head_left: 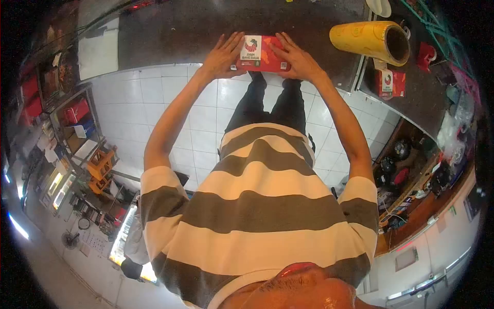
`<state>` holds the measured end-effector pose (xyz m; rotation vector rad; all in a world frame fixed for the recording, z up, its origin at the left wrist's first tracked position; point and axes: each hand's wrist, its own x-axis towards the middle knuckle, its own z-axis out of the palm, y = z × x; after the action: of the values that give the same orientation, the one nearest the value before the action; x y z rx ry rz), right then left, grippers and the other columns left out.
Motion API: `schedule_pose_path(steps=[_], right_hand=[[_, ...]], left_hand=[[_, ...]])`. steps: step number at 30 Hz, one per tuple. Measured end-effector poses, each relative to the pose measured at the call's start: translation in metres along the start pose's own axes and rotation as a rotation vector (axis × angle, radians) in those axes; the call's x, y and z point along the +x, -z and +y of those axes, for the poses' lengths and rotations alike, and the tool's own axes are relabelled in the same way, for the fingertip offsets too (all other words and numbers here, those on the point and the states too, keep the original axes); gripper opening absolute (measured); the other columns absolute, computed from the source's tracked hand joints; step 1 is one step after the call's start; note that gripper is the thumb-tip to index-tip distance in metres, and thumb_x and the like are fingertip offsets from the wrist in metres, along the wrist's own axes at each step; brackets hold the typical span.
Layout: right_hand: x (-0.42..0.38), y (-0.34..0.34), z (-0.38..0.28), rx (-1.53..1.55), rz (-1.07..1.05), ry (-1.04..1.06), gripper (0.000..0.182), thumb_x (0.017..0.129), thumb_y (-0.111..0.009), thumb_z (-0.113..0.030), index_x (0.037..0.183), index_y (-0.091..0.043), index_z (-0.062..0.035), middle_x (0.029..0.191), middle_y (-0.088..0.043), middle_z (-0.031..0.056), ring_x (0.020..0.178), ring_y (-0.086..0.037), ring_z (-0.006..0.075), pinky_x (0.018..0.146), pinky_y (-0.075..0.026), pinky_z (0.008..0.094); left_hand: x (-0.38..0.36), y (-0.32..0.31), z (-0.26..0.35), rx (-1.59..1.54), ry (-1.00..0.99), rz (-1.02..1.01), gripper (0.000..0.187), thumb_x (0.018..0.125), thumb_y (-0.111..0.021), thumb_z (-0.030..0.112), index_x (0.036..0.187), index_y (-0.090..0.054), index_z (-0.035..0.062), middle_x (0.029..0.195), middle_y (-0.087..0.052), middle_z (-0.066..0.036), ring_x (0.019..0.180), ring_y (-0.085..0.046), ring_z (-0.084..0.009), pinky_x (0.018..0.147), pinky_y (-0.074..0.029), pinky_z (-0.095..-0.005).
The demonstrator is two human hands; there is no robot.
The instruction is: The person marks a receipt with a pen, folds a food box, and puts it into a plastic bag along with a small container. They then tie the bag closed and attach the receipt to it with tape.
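A red box (267, 57) with a white label and a rooster-like logo lies at the front edge of the dark counter (175, 33). At its left end, my left hand (223, 58) grips it, with the fingers over the top corner and the thumb low at the front. My right hand (300, 59) holds the opposite end, its fingers reaching onto the red top. The box sits between both palms and looks closed. To the right of my right hand lies a large yellow roll (355, 38) with a hollow core.
A similar red box (398, 85) lies on the right-hand counter (424, 98), near clear plastic bags (450, 134). A white sheet (99, 50) lies at the left of the counter. Shelves with an orange rack (101, 165) stand left. Another person (136, 244) is at lower left.
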<state>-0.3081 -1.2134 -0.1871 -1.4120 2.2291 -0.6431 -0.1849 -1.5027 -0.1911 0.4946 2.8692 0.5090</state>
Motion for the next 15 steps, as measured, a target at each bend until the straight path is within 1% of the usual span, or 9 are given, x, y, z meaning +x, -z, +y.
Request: schedule_pose_path(steps=[3,6,8,9,11,12,13,14,15], right_hand=[[0.000,-0.002,0.001,-0.022,-0.016,-0.005,0.093,0.069,-0.077,-0.027,0.150,-0.033,-0.0290,0.160,-0.018,0.0135,0.147,-0.019,0.0339,0.113,-0.035,0.0453],[0.001,-0.006,0.005,-0.014,-0.012,-0.010,0.090,0.069,-0.076,-0.026,0.149,-0.036,-0.0285,0.159,-0.019,0.0155,0.147,-0.019,0.0353,0.113,-0.035,0.0455],[0.000,-0.008,0.008,0.009,-0.015,-0.018,0.088,0.069,-0.076,-0.027,0.148,-0.038,-0.0281,0.159,-0.019,0.0163,0.147,-0.018,0.0359,0.114,-0.034,0.0455],[-0.002,-0.009,0.009,0.035,0.012,-0.002,0.083,0.070,-0.076,-0.025,0.146,-0.042,-0.0276,0.159,-0.020,0.0166,0.147,-0.018,0.0364,0.115,-0.033,0.0453],[-0.006,-0.013,0.005,0.068,0.039,0.012,0.078,0.072,-0.075,-0.023,0.144,-0.046,-0.0271,0.158,-0.021,0.0170,0.147,-0.017,0.0369,0.115,-0.031,0.0451],[-0.011,-0.018,0.003,0.092,0.121,0.023,0.070,0.074,-0.073,-0.019,0.140,-0.051,-0.0265,0.158,-0.021,0.0175,0.146,-0.019,0.0374,0.114,-0.033,0.0445],[-0.016,-0.024,0.001,0.113,0.205,0.035,0.063,0.077,-0.071,-0.015,0.137,-0.056,-0.0259,0.158,-0.021,0.0179,0.146,-0.020,0.0380,0.114,-0.034,0.0438],[-0.021,-0.031,-0.004,0.113,0.208,0.033,0.063,0.077,-0.071,-0.015,0.137,-0.056,-0.0259,0.158,-0.021,0.0179,0.146,-0.020,0.0380,0.114,-0.034,0.0438],[-0.028,-0.041,-0.011,0.152,0.321,-0.048,0.058,0.079,-0.069,-0.011,0.134,-0.058,-0.0244,0.157,-0.023,0.0200,0.143,-0.026,0.0386,0.111,-0.037,0.0431]], left_hand=[[0.003,-0.004,-0.003,0.021,-0.048,0.034,0.109,0.075,-0.070,0.060,0.150,-0.020,-0.0016,0.155,-0.025,-0.020,0.144,-0.026,-0.0355,0.118,-0.017,-0.0546],[0.007,-0.002,-0.005,-0.028,-0.039,0.061,0.105,0.074,-0.073,0.053,0.151,-0.023,0.0022,0.154,-0.028,-0.019,0.142,-0.029,-0.0357,0.118,-0.019,-0.0537],[0.006,0.003,-0.004,0.018,-0.009,-0.021,0.100,0.075,-0.074,0.049,0.153,-0.024,0.0123,0.155,-0.029,-0.018,0.142,-0.030,-0.0363,0.118,-0.019,-0.0534],[0.006,0.002,-0.004,0.017,-0.009,-0.027,0.100,0.075,-0.074,0.049,0.153,-0.024,0.0123,0.155,-0.029,-0.018,0.142,-0.030,-0.0363,0.118,-0.019,-0.0534],[0.004,0.002,-0.002,-0.003,-0.008,0.014,0.089,0.076,-0.074,0.036,0.152,-0.030,0.0209,0.157,-0.026,-0.016,0.143,-0.028,-0.0366,0.117,-0.023,-0.0524],[0.002,-0.001,0.000,-0.004,-0.009,0.010,0.089,0.076,-0.074,0.036,0.152,-0.030,0.0209,0.157,-0.026,-0.016,0.143,-0.028,-0.0366,0.117,-0.023,-0.0524],[-0.002,-0.009,0.005,-0.091,0.022,0.092,0.084,0.076,-0.071,0.029,0.151,-0.033,0.0248,0.158,-0.024,-0.016,0.141,-0.031,-0.0384,0.116,-0.026,-0.0525],[-0.005,-0.018,0.009,-0.177,0.053,0.174,0.081,0.076,-0.069,0.023,0.150,-0.035,0.0286,0.159,-0.021,-0.017,0.140,-0.033,-0.0402,0.115,-0.028,-0.0526],[-0.008,-0.032,0.014,-0.177,0.050,0.172,0.081,0.076,-0.069,0.023,0.150,-0.035,0.0286,0.159,-0.021,-0.017,0.140,-0.033,-0.0402,0.115,-0.028,-0.0526]])
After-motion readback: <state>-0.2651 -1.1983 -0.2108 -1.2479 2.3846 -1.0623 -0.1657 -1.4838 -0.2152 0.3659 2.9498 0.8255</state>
